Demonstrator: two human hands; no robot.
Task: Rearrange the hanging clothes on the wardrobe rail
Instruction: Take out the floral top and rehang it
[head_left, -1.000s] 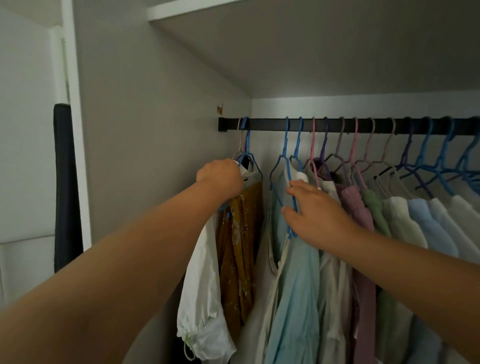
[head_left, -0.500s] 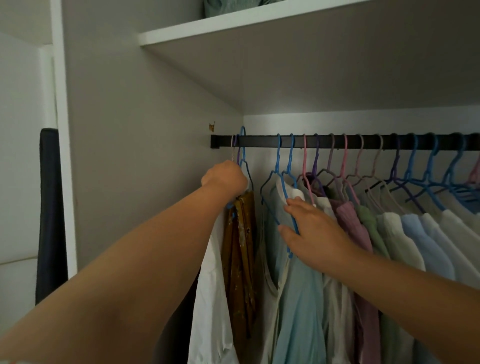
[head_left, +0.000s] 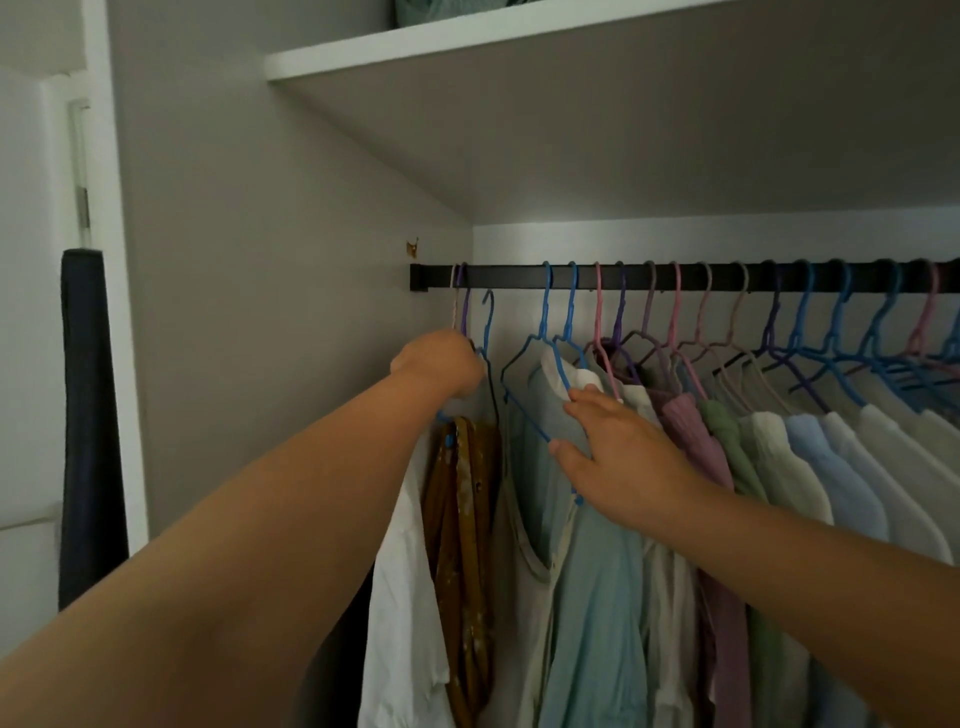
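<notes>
Hanging clothes (head_left: 597, 571) fill the black wardrobe rail (head_left: 675, 278) from its left end, fixed to the grey side wall (head_left: 260, 312), all the way to the right edge of view. At the left end, two hooks, one pale pink and one purple, sit on the rail, and just beside them the hook of a blue hanger (head_left: 487, 325) stands free below the rail, not hooked over it. The left hand (head_left: 439, 364) is closed in a fist round the neck of this blue hanger, just under its hook; beneath the hand hang a white garment (head_left: 400, 597) and a mustard patterned garment (head_left: 462, 519), though which hanger carries which cannot be told. A gap of bare rail lies between these hooks and the next pair of blue hooks.

The right hand (head_left: 618, 457) rests on the shoulder of a pale blue shirt (head_left: 587, 597), its fingers stretched out and only lightly bent, the fingertips (head_left: 576, 397) touching the collar where a blue hanger arm crosses; it grips nothing that can be seen. To the right follow a cream shirt, a pink garment (head_left: 696, 441), a green garment (head_left: 724, 431), then pale green, light blue and white shirts packed close together on pink, purple, beige and blue hangers.

Above the rail runs a white shelf (head_left: 467, 52) with something green folded on top. A dark cloth (head_left: 88, 415) hangs outside the wardrobe at the left.
</notes>
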